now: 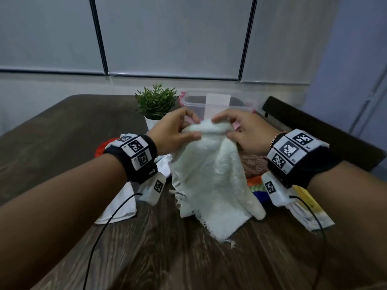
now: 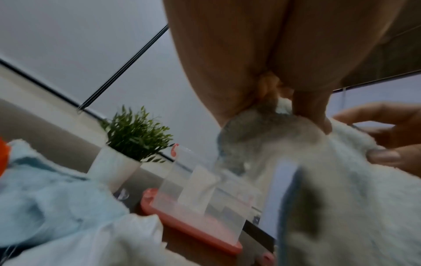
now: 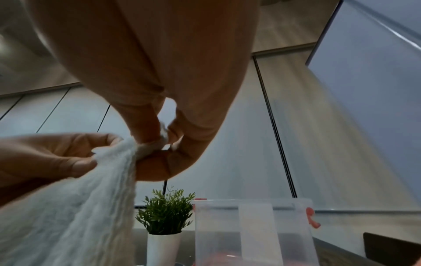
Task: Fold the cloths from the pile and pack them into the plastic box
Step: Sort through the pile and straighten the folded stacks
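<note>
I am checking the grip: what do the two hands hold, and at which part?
Both the left hand and the right hand pinch the white cloth along its bunched top edge; the rest hangs down to the table.

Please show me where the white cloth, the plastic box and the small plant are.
white cloth (image 1: 207, 174), head view, middle of hanging fabric.
plastic box (image 3: 216, 232), right wrist view, front wall.
small plant (image 1: 156, 101), head view, green leaves.
</note>
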